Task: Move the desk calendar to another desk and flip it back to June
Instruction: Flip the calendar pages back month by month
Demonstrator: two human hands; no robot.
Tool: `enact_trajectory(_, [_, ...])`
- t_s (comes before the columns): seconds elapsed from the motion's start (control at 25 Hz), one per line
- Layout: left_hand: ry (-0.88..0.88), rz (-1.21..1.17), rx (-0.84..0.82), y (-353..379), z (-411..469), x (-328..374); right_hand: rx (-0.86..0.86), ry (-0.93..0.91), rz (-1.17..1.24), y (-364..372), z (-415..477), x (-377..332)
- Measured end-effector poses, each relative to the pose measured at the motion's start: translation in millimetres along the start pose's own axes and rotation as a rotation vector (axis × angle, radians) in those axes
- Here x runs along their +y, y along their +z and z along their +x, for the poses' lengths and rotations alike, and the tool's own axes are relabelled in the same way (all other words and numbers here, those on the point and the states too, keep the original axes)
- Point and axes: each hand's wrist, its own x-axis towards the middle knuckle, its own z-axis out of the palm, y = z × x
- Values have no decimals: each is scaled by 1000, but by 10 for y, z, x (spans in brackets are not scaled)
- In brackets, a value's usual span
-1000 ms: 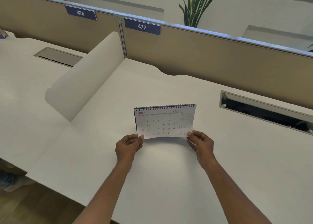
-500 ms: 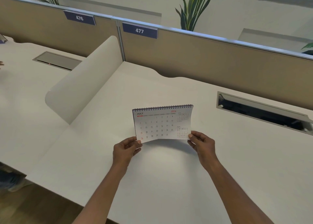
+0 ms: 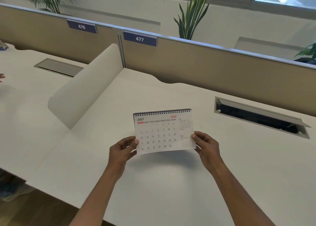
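Observation:
The spiral-bound desk calendar [image 3: 162,131] shows its JULY 2026 page and is held up over the white desk [image 3: 171,183] marked 477. My left hand [image 3: 122,151] pinches the page's lower left corner. My right hand [image 3: 206,145] pinches the lower right edge. The page's bottom edge is lifted off the desk and casts a shadow below it. The calendar's base is hidden behind the page.
A curved white divider [image 3: 85,87] separates this desk from desk 476 on the left. An open cable tray [image 3: 259,116] is set into the desk at the right. Tan partition panels [image 3: 213,68] run along the back, with plants behind. Another person's fingertips [image 3: 1,77] show at the far left.
Both hands have raised the July page's lower edge a little higher and nearer to me. The view has tilted up slightly.

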Motion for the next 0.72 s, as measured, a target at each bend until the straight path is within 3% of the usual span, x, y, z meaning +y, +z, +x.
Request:
enact_trajectory(0.32, [76,-47,11,25,-82,106,56,-34,-23,52,-71,-111])
enact_trajectory(0.72, [121,-134,-99,108,31,293,-14,-41,71,99,-41,-321])
